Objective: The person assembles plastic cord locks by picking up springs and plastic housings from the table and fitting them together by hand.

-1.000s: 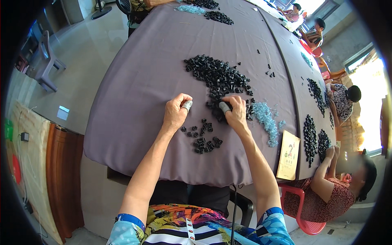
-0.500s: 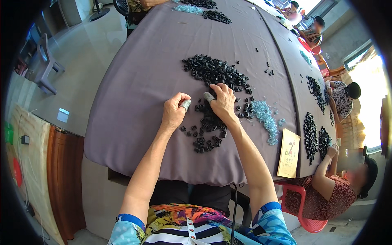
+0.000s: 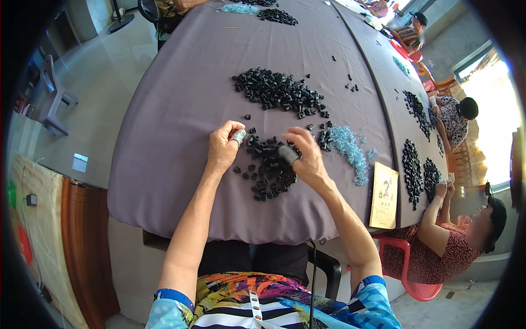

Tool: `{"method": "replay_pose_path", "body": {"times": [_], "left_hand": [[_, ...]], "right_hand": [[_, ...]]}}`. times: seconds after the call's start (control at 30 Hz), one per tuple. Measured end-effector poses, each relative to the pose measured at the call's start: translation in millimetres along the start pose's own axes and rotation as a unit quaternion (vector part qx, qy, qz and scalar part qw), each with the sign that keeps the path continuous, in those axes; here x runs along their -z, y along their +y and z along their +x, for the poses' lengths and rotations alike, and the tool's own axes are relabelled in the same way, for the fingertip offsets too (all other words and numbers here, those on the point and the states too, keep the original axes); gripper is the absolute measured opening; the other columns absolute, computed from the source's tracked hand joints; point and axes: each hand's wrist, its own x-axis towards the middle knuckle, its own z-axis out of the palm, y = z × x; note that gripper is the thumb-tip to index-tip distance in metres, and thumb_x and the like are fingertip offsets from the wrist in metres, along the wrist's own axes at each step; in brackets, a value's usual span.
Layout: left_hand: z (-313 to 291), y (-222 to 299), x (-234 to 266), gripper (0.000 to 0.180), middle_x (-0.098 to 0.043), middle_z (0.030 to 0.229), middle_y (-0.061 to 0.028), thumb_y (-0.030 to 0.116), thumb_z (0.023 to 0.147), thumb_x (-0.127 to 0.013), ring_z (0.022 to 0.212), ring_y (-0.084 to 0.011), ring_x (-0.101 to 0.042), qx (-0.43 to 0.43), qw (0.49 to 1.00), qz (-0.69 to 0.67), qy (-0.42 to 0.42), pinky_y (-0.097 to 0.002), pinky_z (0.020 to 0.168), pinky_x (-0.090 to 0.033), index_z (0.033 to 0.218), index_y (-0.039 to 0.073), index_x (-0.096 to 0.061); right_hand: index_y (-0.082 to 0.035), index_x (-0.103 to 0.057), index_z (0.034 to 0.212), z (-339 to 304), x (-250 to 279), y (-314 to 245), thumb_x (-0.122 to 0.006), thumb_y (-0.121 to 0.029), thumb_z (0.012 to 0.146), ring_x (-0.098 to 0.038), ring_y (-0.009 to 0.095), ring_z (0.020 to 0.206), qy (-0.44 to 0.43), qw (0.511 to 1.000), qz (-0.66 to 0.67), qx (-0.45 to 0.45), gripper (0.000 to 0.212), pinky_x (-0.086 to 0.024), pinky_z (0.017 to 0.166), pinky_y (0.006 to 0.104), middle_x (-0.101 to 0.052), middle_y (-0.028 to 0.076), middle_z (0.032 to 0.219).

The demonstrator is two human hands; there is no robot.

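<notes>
My left hand (image 3: 223, 147) is closed at the left edge of a near heap of small black plastic pieces (image 3: 268, 164). Its thumb wears a grey wrap, and whatever the fingers pinch is hidden. Over the right side of that heap hovers my right hand (image 3: 309, 159), slightly blurred, with its grey-wrapped thumb apart from the fingers and nothing visible between them. Farther away lies a larger pile of the same black pieces (image 3: 279, 90). Right of my right hand spreads a heap of small clear-bluish pieces (image 3: 350, 148).
A yellowish booklet (image 3: 384, 194) lies at the table's right front. The table wears a grey-purple cloth (image 3: 170, 131). More black heaps (image 3: 413, 172) lie across a seam, where a person (image 3: 449, 219) sits handling pieces. Others sit farther along. A plastic chair (image 3: 52, 98) stands at left.
My right hand has drawn back from the far pile toward me and to the right, its thumb and fingers parting. My left hand stays closed at nearly the same spot. The whole view has shifted slightly.
</notes>
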Motion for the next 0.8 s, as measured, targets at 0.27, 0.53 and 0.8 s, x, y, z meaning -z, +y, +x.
{"method": "replay_pose_path", "body": {"times": [0.27,0.53,0.8], "left_hand": [[-0.2,4.6,-3.7,0.012,-0.057,0.068,0.0019,-0.006,0.079,-0.055,0.061,-0.004,-0.051,0.016,1.0,-0.006,-0.006,-0.02,0.056,-0.043,0.086,0.001,-0.061],[-1.6,1.8,-0.6,0.013,-0.057,0.069,0.0026,-0.005,0.08,-0.054,0.061,-0.0034,-0.051,0.023,1.0,-0.006,-0.004,-0.0191,0.056,-0.043,0.087,0.002,-0.061],[-0.6,7.2,-4.6,0.012,-0.057,0.069,0.0023,-0.006,0.08,-0.053,0.061,-0.0039,-0.051,0.023,1.0,-0.01,-0.006,-0.0195,0.056,-0.043,0.087,0.002,-0.06]], "right_hand": [[-0.004,-0.057,0.104,-31.0,16.0,63.6,-0.061,-0.007,0.076,-0.048,0.032,0.105,0.101,0.985,-0.052,-0.129,0.029,-0.038,0.091,0.0383,-0.052,0.013,0.113],[-0.004,-0.057,0.104,-26.2,4.9,41.2,-0.062,-0.01,0.077,-0.047,0.032,0.106,0.073,0.995,-0.038,-0.064,0.028,-0.038,0.091,0.0392,-0.052,0.014,0.112],[0.0,-0.058,0.106,14.6,37.7,123.9,-0.048,-0.002,0.072,-0.05,0.034,0.106,0.057,0.976,-0.137,-0.16,0.035,-0.038,0.094,0.0368,-0.054,0.017,0.111]]}}
